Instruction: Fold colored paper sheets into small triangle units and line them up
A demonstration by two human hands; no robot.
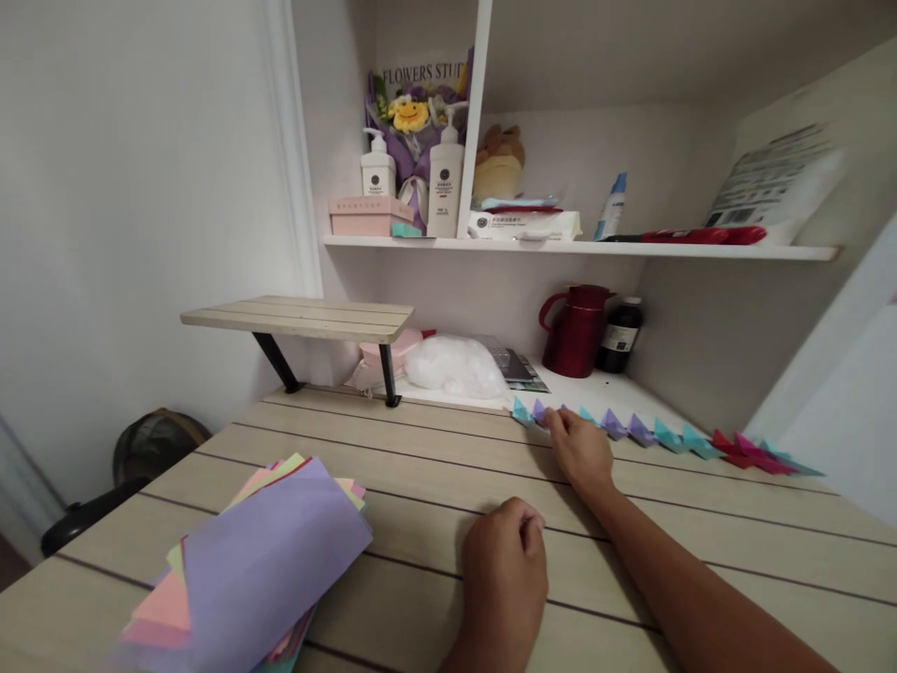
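Observation:
A row of small folded paper boats in turquoise, purple and red runs along the far edge of the table. My right hand (580, 451) reaches to the left part of this row, fingers pinched together at a purple paper boat (539, 412), partly covering it. Just left of that sits a turquoise paper boat (521, 411). My left hand (505, 565) rests on the table nearer to me, curled into a loose fist with nothing visible in it. A stack of coloured paper with a purple sheet (280, 551) on top lies at the left front.
A small raised wooden stand (301, 318) with black legs is at the back left. Behind the boats are a clear plastic bag (455, 366), a red jug (576, 332) and a dark bottle (620, 336). A white shelf (631, 249) with pump bottles and packs spans above.

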